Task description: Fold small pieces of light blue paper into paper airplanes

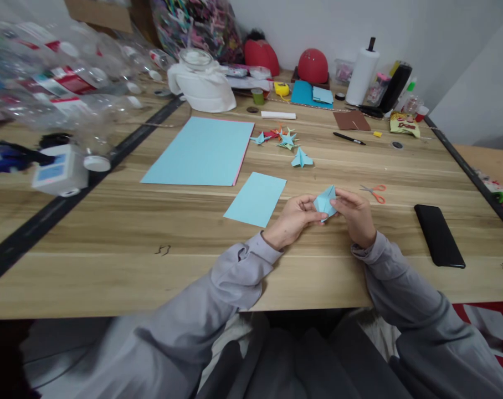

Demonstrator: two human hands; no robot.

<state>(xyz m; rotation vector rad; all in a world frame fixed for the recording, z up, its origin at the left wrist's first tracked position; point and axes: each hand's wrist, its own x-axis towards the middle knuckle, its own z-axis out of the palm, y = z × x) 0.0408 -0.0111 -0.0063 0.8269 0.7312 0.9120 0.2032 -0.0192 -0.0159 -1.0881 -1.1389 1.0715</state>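
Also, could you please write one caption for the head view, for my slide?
Left hand and right hand hold a folded blue paper over a wooden table, orange-handled scissors nearby.

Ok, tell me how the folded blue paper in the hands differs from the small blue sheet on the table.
The folded paper is creased and angular; the small sheet is flat and four-cornered. The left hand and right hand hold the folded paper, while the small sheet lies on the table. The folded paper looks smaller than the small sheet. Both are light blue.
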